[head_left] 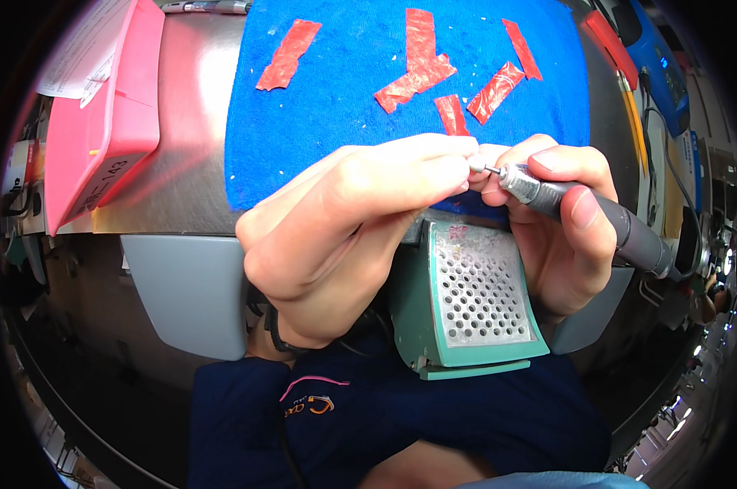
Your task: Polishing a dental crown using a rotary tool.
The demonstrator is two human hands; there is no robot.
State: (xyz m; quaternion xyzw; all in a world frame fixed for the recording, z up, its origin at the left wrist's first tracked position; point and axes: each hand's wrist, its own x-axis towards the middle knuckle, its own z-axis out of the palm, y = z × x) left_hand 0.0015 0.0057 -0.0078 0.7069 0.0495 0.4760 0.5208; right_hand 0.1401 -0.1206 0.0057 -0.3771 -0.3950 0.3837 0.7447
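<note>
My right hand (pixel 576 220) is closed around a dark grey rotary handpiece (pixel 600 213), its thumb and fingers near the silver collar. From the collar a thin shank with a small pale tip (pixel 479 165) points left, into the fingertips of my left hand (pixel 336 216). Those fingers are pinched together; whatever they hold is too small or hidden to name. Both hands meet over the near edge of a blue towel (pixel 327 138). Just below them sits a green box with a perforated metal face (pixel 482 285).
Several strips of red film (pixel 421 41) lie on the towel. At the left stands a pink bin (pixel 136 106) with a paper in it. A blue device (pixel 657 69) and a yellow stick (pixel 634 122) are at the right. Grey panels (pixel 189 285) flank the green box.
</note>
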